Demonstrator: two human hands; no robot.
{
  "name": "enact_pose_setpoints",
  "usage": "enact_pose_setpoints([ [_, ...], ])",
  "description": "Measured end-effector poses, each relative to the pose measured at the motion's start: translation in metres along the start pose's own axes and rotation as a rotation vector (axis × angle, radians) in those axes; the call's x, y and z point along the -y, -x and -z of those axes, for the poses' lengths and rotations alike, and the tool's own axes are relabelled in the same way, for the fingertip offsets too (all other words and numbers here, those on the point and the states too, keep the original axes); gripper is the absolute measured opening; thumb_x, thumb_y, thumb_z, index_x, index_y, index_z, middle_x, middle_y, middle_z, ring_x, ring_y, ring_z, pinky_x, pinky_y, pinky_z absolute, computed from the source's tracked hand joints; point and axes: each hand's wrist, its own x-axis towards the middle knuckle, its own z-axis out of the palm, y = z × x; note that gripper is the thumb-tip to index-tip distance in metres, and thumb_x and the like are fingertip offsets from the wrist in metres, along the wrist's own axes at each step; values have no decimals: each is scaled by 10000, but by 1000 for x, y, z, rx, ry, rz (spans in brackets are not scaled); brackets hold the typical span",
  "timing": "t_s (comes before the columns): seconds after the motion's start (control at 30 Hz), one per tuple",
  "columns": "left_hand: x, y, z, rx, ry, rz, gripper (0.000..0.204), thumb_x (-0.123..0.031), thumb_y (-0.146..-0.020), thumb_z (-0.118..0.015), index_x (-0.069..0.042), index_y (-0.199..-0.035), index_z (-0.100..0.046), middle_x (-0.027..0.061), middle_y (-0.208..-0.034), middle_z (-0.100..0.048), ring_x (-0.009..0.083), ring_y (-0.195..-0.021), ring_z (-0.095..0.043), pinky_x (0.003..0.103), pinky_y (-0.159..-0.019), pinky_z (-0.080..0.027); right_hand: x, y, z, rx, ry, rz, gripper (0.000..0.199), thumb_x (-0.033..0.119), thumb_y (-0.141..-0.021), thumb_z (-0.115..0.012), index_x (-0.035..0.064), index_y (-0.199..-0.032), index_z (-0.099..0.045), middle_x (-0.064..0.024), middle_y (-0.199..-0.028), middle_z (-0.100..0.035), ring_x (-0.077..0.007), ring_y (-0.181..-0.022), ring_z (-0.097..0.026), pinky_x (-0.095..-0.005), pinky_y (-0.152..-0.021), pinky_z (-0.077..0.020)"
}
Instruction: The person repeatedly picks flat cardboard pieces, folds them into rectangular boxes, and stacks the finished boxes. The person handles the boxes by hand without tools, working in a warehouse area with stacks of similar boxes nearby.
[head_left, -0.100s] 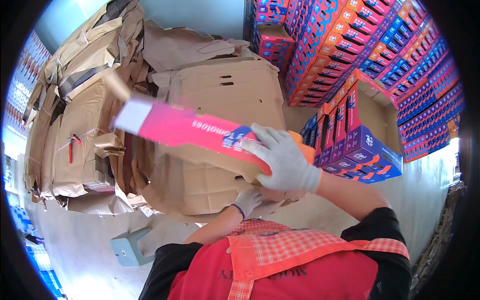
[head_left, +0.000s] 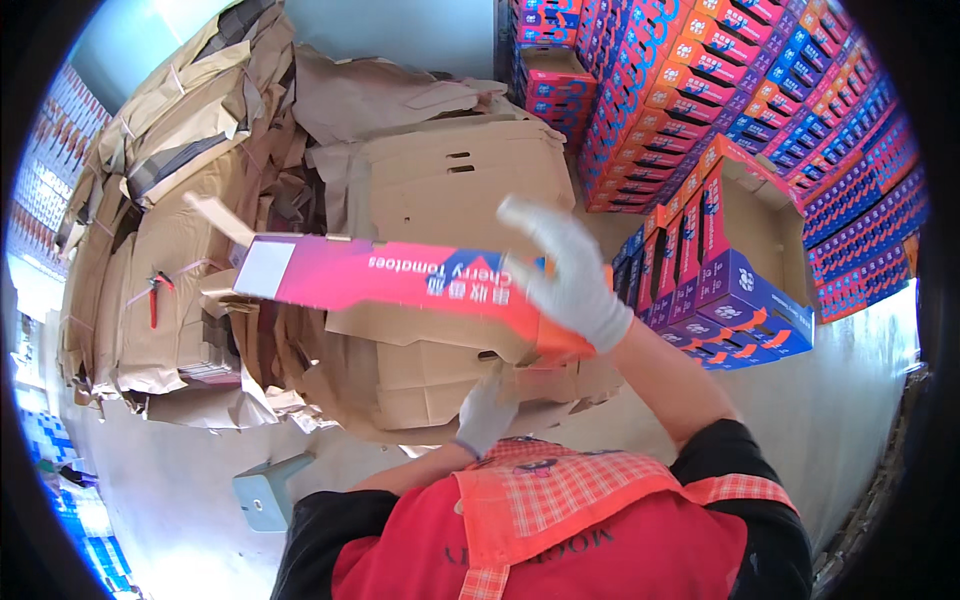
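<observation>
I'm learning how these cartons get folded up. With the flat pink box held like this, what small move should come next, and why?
Probably close the right hand back onto the pink carton. Its gloved fingers are spread open over the carton's right end, while the left hand props it from beneath. The carton sticks out far to the left, level, over the brown cardboard pile, so a firmer grip would likely steady it.

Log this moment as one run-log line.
right hand: on top of pink flat carton | left hand: under carton's brown underside | behind: flattened cardboard pile

Both gloved hands raised: right hand (head_left: 575, 275) fingers spread, left hand (head_left: 487, 412) beneath.
</observation>
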Motion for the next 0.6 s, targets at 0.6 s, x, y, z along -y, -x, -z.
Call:
enact_pose_setpoints([
  [0.6,-210,-94,75,-37,-1121,-774,1011,-825,-497,-718,49,-995,-617,167,-952,-599,313,-943,-577,410,-945,-406,-44,-16,51,395,669,62,315,306,-909,-606,64,-707,-606,-144,-722,-663,-302,-646,-655,-413,-558,-504],
])
